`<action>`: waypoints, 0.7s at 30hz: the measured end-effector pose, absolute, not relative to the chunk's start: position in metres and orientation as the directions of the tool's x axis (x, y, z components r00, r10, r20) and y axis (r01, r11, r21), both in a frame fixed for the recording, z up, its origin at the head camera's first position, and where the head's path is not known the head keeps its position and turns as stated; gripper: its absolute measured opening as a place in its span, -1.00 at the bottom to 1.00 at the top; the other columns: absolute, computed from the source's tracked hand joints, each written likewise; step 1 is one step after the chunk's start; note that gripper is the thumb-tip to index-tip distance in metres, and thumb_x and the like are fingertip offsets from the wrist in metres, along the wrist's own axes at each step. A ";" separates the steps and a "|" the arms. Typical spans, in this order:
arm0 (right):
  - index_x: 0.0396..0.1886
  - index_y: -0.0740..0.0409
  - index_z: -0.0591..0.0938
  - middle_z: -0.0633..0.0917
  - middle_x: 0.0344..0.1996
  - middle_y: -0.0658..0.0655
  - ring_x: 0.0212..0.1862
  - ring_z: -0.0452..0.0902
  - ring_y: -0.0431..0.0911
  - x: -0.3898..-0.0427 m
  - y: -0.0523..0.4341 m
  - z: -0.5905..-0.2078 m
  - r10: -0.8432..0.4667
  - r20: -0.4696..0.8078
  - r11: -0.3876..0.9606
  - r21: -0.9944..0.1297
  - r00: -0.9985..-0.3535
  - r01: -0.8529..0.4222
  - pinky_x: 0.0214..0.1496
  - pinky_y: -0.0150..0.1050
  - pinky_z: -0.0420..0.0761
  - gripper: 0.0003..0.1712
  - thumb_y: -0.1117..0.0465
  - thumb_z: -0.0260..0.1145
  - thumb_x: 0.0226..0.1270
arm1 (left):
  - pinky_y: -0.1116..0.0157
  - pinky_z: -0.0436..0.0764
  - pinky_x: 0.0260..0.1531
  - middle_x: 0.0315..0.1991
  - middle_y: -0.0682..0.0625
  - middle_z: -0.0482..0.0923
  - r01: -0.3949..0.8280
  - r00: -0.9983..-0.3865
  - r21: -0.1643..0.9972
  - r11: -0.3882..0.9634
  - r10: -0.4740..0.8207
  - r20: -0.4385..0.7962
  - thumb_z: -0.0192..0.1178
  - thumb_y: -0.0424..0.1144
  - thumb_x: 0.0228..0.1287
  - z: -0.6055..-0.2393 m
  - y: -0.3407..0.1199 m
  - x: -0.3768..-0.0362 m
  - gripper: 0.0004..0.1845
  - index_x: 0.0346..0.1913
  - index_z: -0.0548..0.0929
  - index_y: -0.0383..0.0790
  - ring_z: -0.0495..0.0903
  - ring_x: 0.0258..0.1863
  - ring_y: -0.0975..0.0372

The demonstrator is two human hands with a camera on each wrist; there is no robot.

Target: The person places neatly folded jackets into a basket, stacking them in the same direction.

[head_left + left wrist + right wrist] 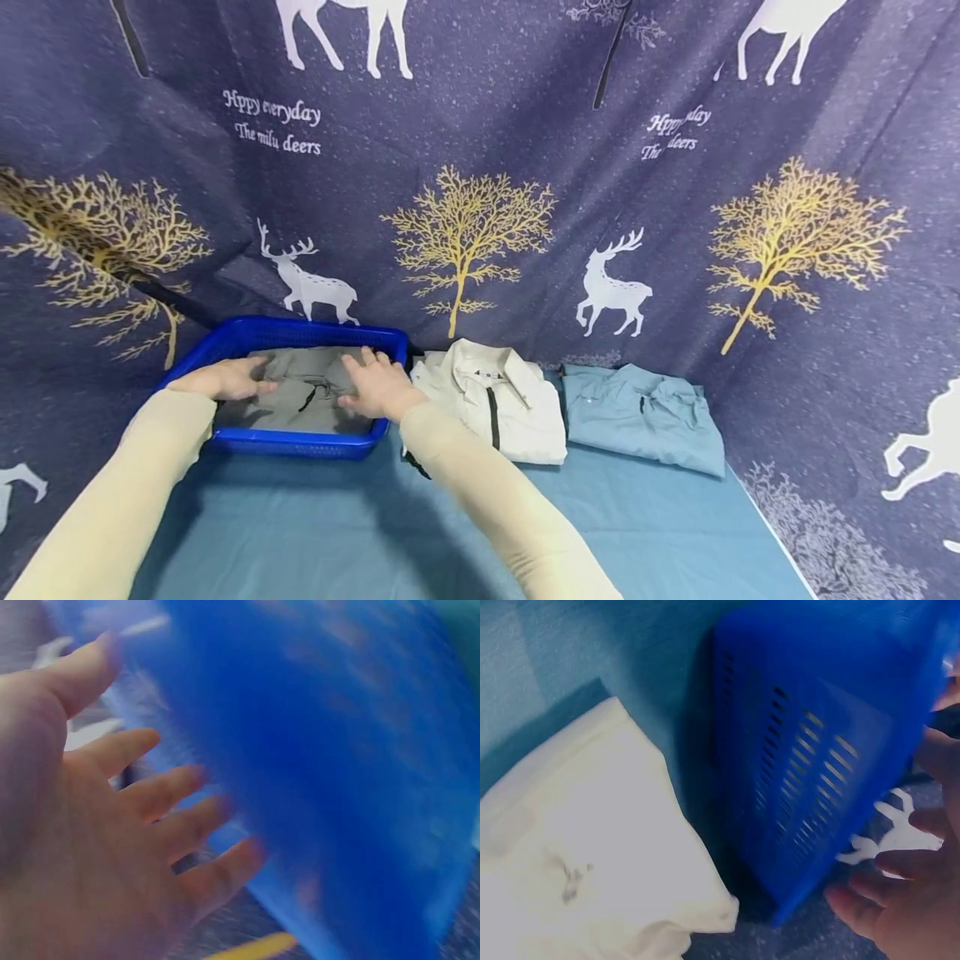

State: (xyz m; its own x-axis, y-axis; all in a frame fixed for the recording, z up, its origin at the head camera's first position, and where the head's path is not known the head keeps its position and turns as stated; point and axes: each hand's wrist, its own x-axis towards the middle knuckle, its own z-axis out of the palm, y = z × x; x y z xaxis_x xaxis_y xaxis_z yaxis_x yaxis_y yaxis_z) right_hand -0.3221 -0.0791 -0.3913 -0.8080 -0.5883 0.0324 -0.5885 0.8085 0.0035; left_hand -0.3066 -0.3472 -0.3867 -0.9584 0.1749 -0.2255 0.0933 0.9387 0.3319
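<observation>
A folded grey zip jacket [296, 408] lies inside a blue plastic basket [300, 444] at the left of the table. My left hand [228, 379] is over the basket's left side, its fingers at the left part of the jacket. Over the right side is my right hand [378, 385], fingers spread above the jacket's right part. In the left wrist view the palm and fingers of the left hand [112, 832] extend toward the blurred basket wall [285, 750]. The right wrist view has the slotted basket side [795, 765] beside the spread right hand [922, 892].
Right of the basket lies a folded white collared jacket [517, 417] with a black zip. Farther right is a folded light-blue garment [645, 425]. The blue tablecloth [300, 525] covers the table, and a dark deer-print curtain [495, 133] hangs behind.
</observation>
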 end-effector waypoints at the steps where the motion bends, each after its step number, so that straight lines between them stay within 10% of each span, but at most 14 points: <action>1: 0.56 -0.22 0.14 0.14 0.51 0.11 0.46 0.10 0.06 -0.322 -0.076 -0.389 -0.586 0.034 0.810 0.013 -0.810 -0.586 0.35 0.01 0.31 -0.17 -0.29 0.15 0.39 | -0.32 0.20 0.18 0.31 -0.64 0.05 0.106 -0.962 0.346 0.932 0.185 -0.203 0.12 0.13 0.38 -0.384 -0.343 -0.306 -0.05 0.40 0.06 -0.67 0.06 0.28 -0.47; 21: 0.56 -0.05 0.14 0.01 0.53 0.26 0.52 -0.12 0.18 -0.302 0.072 -0.337 -0.528 0.234 0.704 -0.418 -0.816 -0.575 0.43 0.18 0.08 -0.23 -0.10 0.15 0.48 | -0.24 0.12 0.29 0.43 -0.46 0.05 0.320 -0.947 0.418 0.850 0.297 0.121 0.06 0.06 0.46 -0.357 -0.216 -0.284 -0.25 0.49 0.17 -0.37 0.05 0.40 -0.31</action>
